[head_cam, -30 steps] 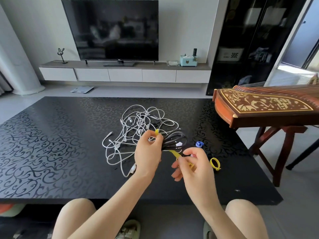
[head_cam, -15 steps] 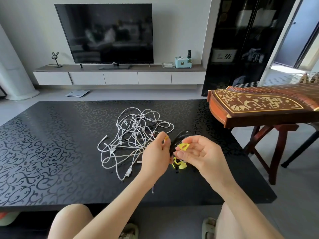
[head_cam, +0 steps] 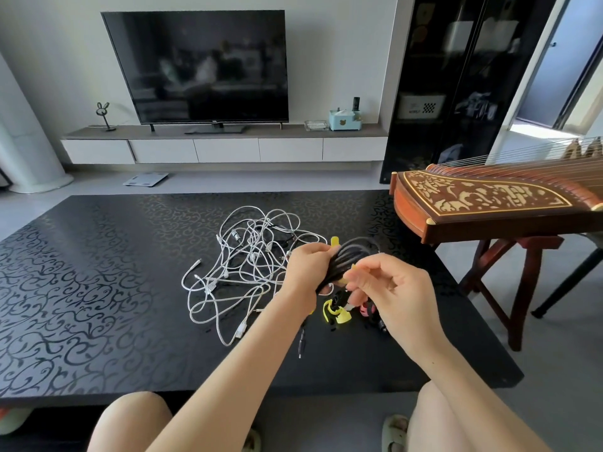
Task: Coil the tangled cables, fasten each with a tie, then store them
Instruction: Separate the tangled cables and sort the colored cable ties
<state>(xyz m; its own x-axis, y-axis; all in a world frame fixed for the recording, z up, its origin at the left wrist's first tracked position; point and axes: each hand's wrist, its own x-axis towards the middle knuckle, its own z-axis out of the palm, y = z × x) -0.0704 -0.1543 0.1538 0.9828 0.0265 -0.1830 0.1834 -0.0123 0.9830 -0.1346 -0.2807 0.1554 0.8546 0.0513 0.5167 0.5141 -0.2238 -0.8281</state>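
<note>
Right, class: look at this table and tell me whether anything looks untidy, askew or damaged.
The thin white cables sprawl in a tangle on the black patterned table, uncoiled. A thin black cable end trails loose below the left hand, outside the black cable coil it grips. Nothing looks spilled or broken.

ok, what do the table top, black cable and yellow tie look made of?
table top: glossy black, glass or lacquer perhaps; its scroll pattern catches light.
black cable: matte, rubbery-looking jacket, bends in soft loops.
yellow tie: thin flexible strap, possibly fabric or hook-and-loop; too small to tell.
</note>
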